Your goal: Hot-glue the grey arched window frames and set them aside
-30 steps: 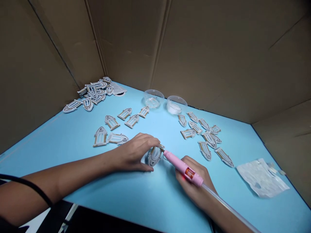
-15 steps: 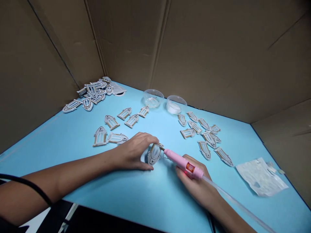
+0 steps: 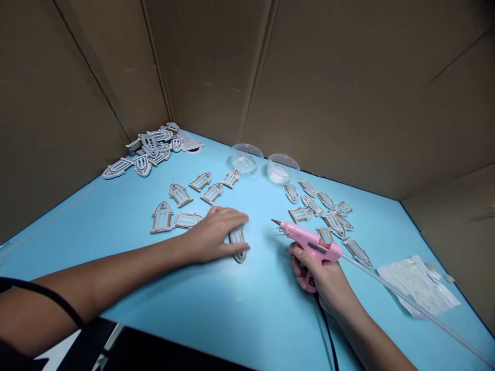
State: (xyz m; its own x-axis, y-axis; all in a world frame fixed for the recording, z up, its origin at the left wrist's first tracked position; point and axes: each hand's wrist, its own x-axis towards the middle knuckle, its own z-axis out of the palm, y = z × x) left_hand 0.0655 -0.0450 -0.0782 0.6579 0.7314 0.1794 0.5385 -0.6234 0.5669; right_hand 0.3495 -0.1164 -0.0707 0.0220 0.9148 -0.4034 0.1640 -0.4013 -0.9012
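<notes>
A white and gold arched window piece [image 3: 237, 243] lies on the blue table near its middle. My left hand [image 3: 218, 234] is over it, thumb and fingers spread around its sides and touching it. To the right, my right hand [image 3: 315, 270] is wrapped round the handle of a pink glue gun [image 3: 309, 241]. The gun's metal nozzle points left, apart from the piece, and a long clear glue stick [image 3: 410, 301] runs out of its back. Several similar pieces [image 3: 180, 195] lie just beyond my left hand.
Two clear round cups [image 3: 246, 158] [image 3: 279, 174] stand near the cardboard wall [image 3: 328, 93]. More window pieces lie at the right [image 3: 310, 204] and in a heap at the back left [image 3: 150, 145]. A crumpled white sheet [image 3: 419, 286] rests on the blue table [image 3: 232, 314] at the right.
The glue gun has moved right, away from the window piece, and turned to show its side. The piece, tilted up before, now lies flat under my left hand.
</notes>
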